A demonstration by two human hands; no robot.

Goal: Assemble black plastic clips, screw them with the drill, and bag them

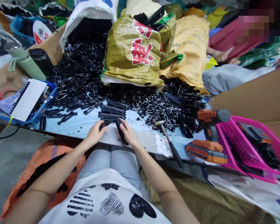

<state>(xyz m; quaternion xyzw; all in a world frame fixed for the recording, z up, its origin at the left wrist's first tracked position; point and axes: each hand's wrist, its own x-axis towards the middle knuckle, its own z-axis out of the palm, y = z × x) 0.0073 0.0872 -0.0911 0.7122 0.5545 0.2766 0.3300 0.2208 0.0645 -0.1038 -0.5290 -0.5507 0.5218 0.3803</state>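
Observation:
In the head view, my left hand (95, 133) is closed round a small black plastic part (104, 124). My right hand (128, 134) grips a longer black plastic bar (121, 130), tilted, at the near edge of the work surface. Just beyond both hands lies a stack of long black bars (113, 111). To the left spreads a heap of black forked clips (77, 81). Small pins with black heads (154, 107) lie in a pile on the right. A hammer (169, 140) rests beside several white discs (162, 146).
An orange cordless drill (208, 137) stands near a pink basket (238, 149) at the right. Woven sacks, one olive (130, 53), line the back. A blue tray (46, 102), a green flask (25, 62) and a black cup (40, 60) are at the left. Another person's hand (221, 56) shows far right.

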